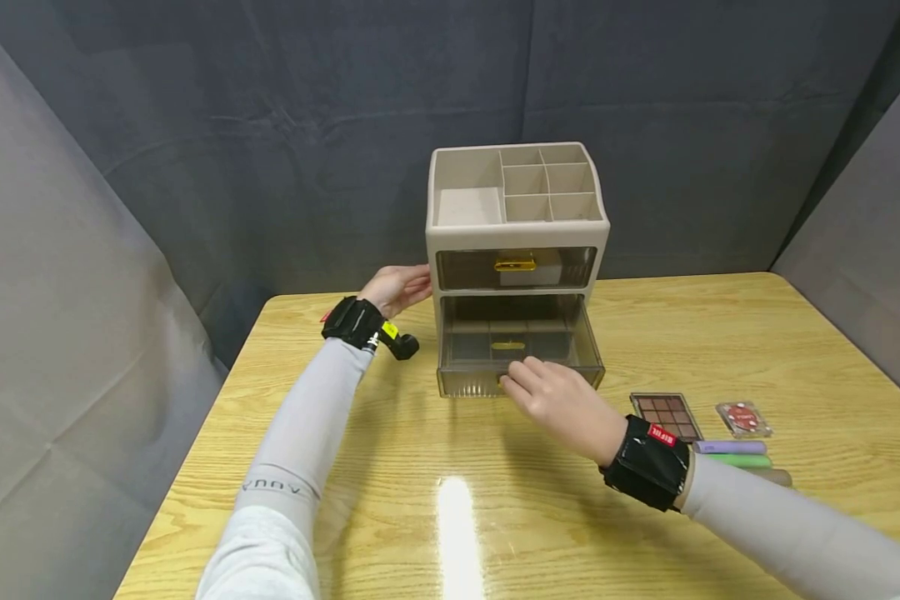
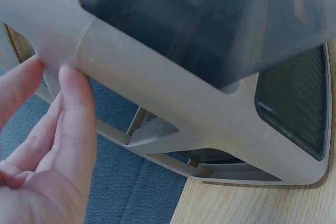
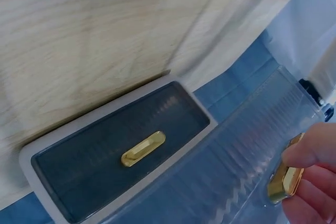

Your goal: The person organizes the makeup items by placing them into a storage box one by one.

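Note:
A beige desktop organizer with open top compartments stands on the wooden table. Its upper smoky drawer is closed and has a gold handle. The lower drawer is pulled out toward me. My right hand pinches the lower drawer's gold handle between the fingertips. My left hand rests with straight fingers against the organizer's left side wall.
Right of the organizer lie an eyeshadow palette, a small red compact and purple, green and beige tubes, partly behind my right wrist. Grey cloth walls enclose the table on three sides.

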